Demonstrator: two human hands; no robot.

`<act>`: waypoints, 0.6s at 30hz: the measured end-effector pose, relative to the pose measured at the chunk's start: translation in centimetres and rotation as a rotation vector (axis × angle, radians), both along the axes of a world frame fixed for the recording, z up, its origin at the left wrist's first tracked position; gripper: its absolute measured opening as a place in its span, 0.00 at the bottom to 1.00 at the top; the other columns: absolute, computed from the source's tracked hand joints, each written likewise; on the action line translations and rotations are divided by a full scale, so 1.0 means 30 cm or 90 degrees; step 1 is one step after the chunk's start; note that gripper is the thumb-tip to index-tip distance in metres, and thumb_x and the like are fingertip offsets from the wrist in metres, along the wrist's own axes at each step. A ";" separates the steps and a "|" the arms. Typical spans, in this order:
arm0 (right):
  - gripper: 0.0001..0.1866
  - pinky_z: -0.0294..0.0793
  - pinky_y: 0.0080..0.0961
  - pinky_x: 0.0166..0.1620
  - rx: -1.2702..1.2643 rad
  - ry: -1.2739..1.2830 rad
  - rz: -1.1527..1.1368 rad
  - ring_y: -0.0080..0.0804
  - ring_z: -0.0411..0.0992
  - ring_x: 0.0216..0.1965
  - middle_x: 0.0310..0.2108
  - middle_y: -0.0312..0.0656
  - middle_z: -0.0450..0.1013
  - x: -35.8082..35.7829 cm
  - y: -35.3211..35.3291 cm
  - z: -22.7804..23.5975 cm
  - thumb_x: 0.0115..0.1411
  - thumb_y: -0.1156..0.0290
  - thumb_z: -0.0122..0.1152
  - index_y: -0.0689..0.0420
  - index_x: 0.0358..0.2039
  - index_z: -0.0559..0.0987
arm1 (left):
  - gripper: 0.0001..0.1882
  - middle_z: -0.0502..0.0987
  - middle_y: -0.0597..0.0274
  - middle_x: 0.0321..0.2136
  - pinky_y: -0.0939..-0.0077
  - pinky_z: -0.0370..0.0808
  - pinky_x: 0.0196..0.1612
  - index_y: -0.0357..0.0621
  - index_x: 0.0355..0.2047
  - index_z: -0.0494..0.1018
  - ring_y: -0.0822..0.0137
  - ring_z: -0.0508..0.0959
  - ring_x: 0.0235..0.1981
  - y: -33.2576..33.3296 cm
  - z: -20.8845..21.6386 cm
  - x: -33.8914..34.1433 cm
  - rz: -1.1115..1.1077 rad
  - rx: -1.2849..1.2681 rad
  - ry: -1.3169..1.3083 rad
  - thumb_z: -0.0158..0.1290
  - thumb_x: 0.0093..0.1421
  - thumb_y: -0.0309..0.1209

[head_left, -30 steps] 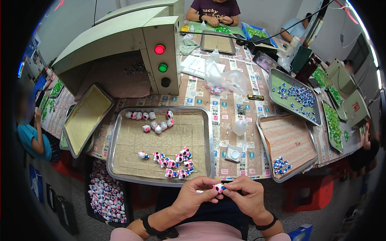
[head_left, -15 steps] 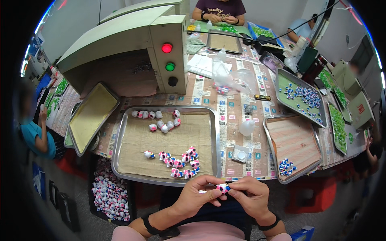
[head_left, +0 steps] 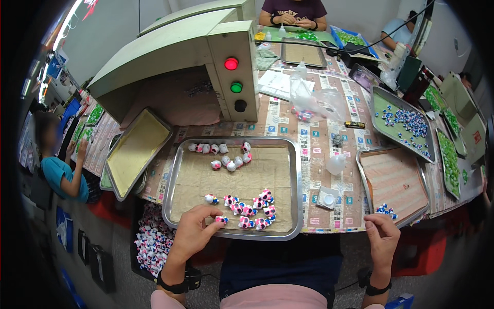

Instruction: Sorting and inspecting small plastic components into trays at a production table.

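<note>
My left hand (head_left: 195, 232) reaches over the front left edge of the large metal tray (head_left: 231, 235). Its thumb and fingers pinch a small pink, white and blue toy figure (head_left: 221, 219) just above the brown lining. A cluster of similar assembled toy figures (head_left: 248, 210) lies to its right, and one white and blue figure (head_left: 211, 199) sits behind. White and pink toy heads (head_left: 231, 166) form a loose group at the back of the tray. My right hand (head_left: 382, 236) is at the near edge of the right tray (head_left: 395, 175), fingers loosely curled and apart, beside small blue and white parts (head_left: 386, 210).
A cream machine (head_left: 170, 67) with a red and a green light stands behind the tray. A tilted yellow-lined tray (head_left: 136, 154) leans at left. White heads fill a black bin (head_left: 154, 247) below. A green tray (head_left: 401, 123) holds more blue parts. Co-workers sit around.
My hands have parted. The left carried the toy figure from in front of my body to the large tray; the right moved off toward the blue parts. The view has shifted slightly.
</note>
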State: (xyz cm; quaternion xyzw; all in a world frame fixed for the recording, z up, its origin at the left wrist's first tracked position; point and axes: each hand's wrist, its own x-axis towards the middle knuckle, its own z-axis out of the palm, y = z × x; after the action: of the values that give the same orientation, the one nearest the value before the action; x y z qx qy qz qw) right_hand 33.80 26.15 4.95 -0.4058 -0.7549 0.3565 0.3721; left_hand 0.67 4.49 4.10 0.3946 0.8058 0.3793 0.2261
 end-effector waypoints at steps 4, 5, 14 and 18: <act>0.06 0.71 0.20 0.35 0.073 -0.031 -0.101 0.27 0.73 0.33 0.31 0.42 0.76 0.107 0.080 -0.047 0.53 0.82 0.61 0.65 0.33 0.80 | 0.13 0.75 0.63 0.27 0.80 0.65 0.25 0.40 0.35 0.78 0.74 0.69 0.22 0.014 -0.056 -0.017 -0.025 -0.001 0.035 0.63 0.46 0.24; 0.06 0.71 0.20 0.35 0.087 -0.055 -0.114 0.28 0.74 0.34 0.31 0.43 0.76 0.115 0.101 -0.044 0.53 0.81 0.61 0.64 0.33 0.80 | 0.14 0.75 0.61 0.28 0.79 0.66 0.26 0.39 0.35 0.78 0.72 0.70 0.24 -0.004 -0.056 -0.023 -0.030 0.010 0.069 0.63 0.46 0.23; 0.08 0.70 0.34 0.45 0.149 -0.242 -0.158 0.45 0.72 0.40 0.34 0.46 0.75 0.250 0.220 -0.077 0.49 0.80 0.61 0.61 0.32 0.80 | 0.06 0.64 0.68 0.27 0.85 0.60 0.30 0.37 0.33 0.74 0.77 0.63 0.25 0.012 -0.004 0.025 0.104 0.171 0.058 0.55 0.54 0.22; 0.07 0.68 0.36 0.46 0.179 -0.303 -0.078 0.45 0.70 0.40 0.34 0.46 0.75 0.221 0.263 -0.089 0.49 0.78 0.61 0.61 0.31 0.80 | 0.13 0.63 0.69 0.30 0.86 0.60 0.34 0.40 0.40 0.69 0.78 0.63 0.31 0.071 0.029 0.130 0.021 0.211 -0.340 0.50 0.53 0.19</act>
State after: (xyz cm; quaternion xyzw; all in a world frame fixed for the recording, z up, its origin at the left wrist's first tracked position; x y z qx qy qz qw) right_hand 40.43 34.05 2.28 -0.4676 -0.8369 0.1199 0.2582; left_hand 4.57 6.63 4.98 0.2994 0.6517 0.5991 0.3560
